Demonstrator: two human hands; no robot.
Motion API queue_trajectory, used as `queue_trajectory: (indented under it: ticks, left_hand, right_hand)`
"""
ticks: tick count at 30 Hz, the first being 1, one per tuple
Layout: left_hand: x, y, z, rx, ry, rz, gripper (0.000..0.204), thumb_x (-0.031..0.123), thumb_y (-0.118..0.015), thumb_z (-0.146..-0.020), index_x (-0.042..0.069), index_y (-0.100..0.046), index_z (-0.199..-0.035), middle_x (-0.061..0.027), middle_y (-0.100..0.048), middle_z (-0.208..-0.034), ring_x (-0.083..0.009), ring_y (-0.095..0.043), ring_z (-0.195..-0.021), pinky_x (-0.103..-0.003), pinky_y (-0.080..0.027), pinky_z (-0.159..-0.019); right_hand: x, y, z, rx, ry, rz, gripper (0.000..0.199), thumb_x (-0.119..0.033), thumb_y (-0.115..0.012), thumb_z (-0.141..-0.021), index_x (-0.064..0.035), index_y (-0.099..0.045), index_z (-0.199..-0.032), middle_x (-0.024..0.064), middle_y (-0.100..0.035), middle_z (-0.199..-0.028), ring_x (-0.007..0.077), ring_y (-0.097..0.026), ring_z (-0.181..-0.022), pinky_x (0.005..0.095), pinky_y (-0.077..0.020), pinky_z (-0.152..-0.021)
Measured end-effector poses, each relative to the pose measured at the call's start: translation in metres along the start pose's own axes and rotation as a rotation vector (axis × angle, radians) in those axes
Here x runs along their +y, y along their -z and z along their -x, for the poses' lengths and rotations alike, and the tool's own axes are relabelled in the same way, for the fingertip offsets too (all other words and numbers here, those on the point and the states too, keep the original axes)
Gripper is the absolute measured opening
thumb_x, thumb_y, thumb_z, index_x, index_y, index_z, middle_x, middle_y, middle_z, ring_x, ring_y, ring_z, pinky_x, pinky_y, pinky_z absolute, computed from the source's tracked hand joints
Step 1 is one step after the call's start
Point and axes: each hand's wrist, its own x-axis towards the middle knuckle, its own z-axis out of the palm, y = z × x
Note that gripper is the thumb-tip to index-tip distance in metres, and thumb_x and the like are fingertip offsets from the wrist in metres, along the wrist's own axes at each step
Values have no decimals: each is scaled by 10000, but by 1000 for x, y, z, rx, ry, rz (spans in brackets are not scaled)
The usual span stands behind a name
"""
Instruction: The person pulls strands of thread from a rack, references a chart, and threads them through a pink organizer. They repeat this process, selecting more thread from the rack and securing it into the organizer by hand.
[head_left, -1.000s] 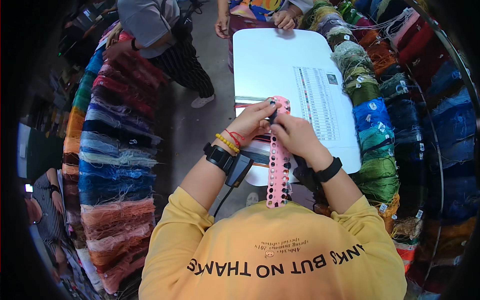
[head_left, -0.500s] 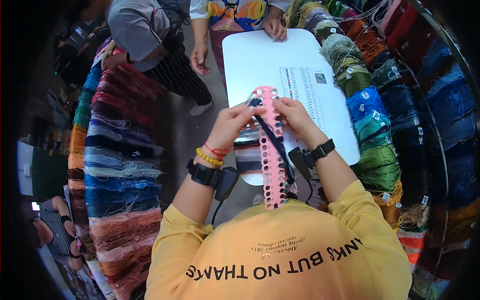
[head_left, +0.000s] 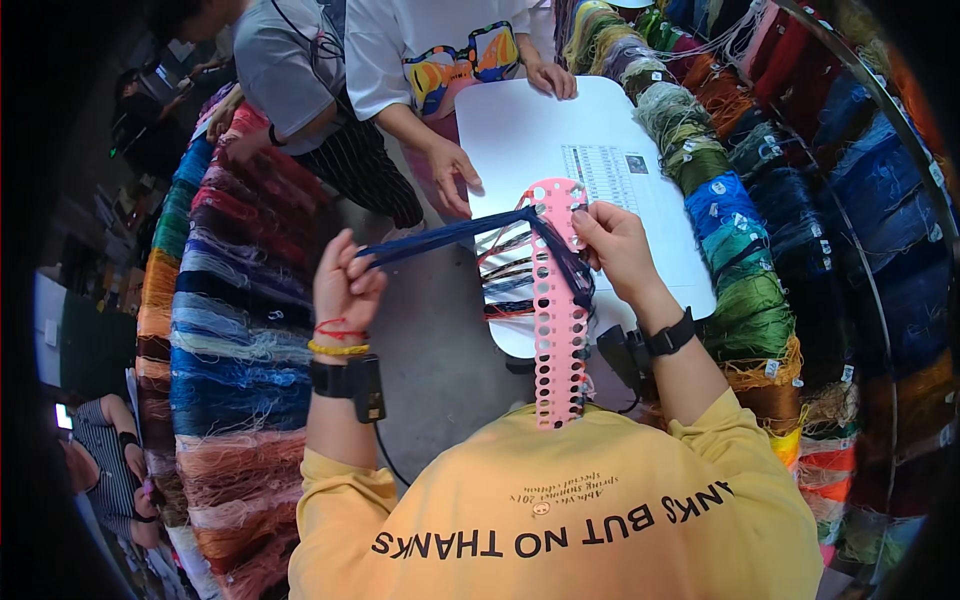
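A long pink strip with rows of punched holes [head_left: 556,348], a thread organizer, stands lengthwise in front of my chest. My right hand [head_left: 620,246] pinches its upper right edge between thumb and fingers. Out to the left, my left hand [head_left: 347,285] has its fingers closed on a bundle of dark blue thread [head_left: 440,240]. The bundle is pulled taut to a hole near the strip's upper end, and its other end hangs over the strip's front. Several thinner threads [head_left: 508,268] in dark, pale and red shades spread from the strip's left edge.
Beneath the strip is a white tabletop [head_left: 505,125] with a printed sheet [head_left: 606,178]. Racks of coloured thread skeins [head_left: 245,315] line the left, with more skeins [head_left: 735,230] at right. Across the table, a person's hands [head_left: 452,172] rest near its edge; another person bends over the left rack.
My left hand has moved from the strip out to the left, drawing the dark blue thread taut. My right hand and the strip have shifted slightly right. The person opposite has reached toward the table.
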Motion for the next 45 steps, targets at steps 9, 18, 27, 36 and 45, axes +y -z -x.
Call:
queue_trajectory:
  ticks: [9, 18, 27, 36, 45]
  left_hand:
    - [100, 189, 44, 938, -861, -1846, 218, 267, -547, -799, 96, -576, -931, -54, -561, -804, -201, -528, -763, -315, -415, -705]
    - [-93, -4, 76, -506, 73, -747, 256, 69, -544, -808, 15, -500, -1055, -16, -564, -858, -51, -523, -751, -205, -440, -643]
    - [-110, -14, 52, -430, 0, -812, 146, 105, -484, -853, 15, -500, -966, 18, -527, -738, -24, -463, -590, -175, -405, -519]
    - [-139, -37, 22, -307, 35, -829, 143, 149, -501, -847, 14, -515, -892, 22, -519, -679, -31, -463, -556, -172, -379, -496]
    - [-172, -43, -8, -225, -19, -804, 160, 137, -501, -851, 23, -506, -964, 26, -523, -731, -22, -459, -589, -163, -367, -511]
  right_hand:
    - [3, -14, 21, 120, 15, -15, 245, -190, -557, -818, -28, -503, -643, -23, -437, -535, 35, -385, -435, 185, -306, -376]
    - [5, -77, 28, 76, 84, 50, 256, -205, -568, -808, 19, -552, -685, 7, -509, -553, 57, -460, -486, 219, -377, -449]
    - [44, 21, 57, 236, 195, 905, 234, -182, -566, -754, -21, -588, -923, 151, -597, -875, 279, -578, -799, 354, -453, -716]
    - [47, 76, 40, 130, 193, 1258, 373, -207, -563, -742, -66, -521, -1085, 143, -546, -1036, 312, -511, -945, 413, -410, -807]
    - [55, 67, 19, -96, 130, 1275, 326, -225, -548, -757, -118, -520, -1063, 134, -566, -862, 293, -558, -823, 424, -433, -677]
